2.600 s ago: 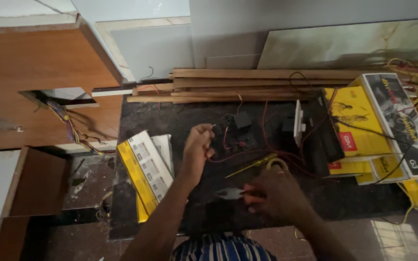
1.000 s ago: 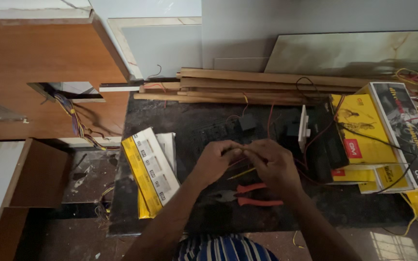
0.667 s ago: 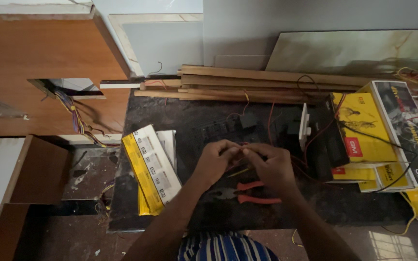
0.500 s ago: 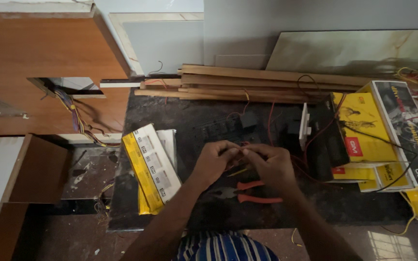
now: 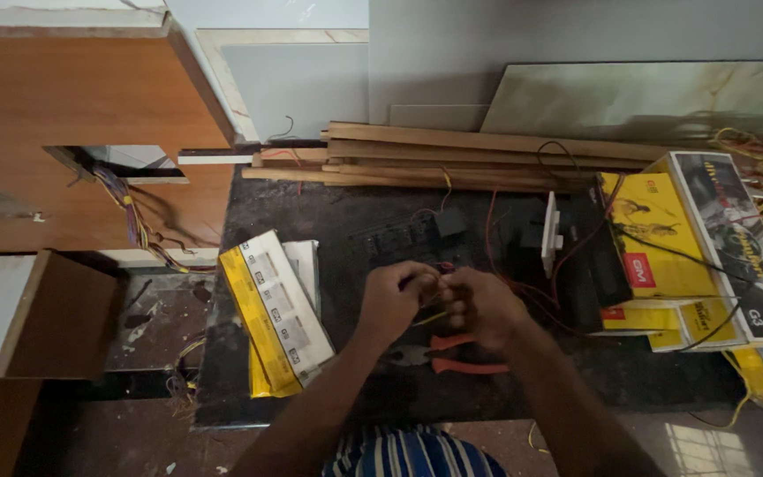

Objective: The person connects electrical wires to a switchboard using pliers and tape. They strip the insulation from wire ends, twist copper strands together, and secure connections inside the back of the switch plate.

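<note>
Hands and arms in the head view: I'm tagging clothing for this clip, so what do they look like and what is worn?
Both the left hand and right hand are bare: no gloves, and no watch or rings that I can see. The forearms are uncovered, no sleeves showing. A blue-and-white striped garment shows at the bottom edge.

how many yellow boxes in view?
3 clearly visible: a long yellow-and-white carton left of the hands, a large yellow cardboard box at right, and a flatter yellow box under it. Tangled wires at the far right may hide more.
</note>
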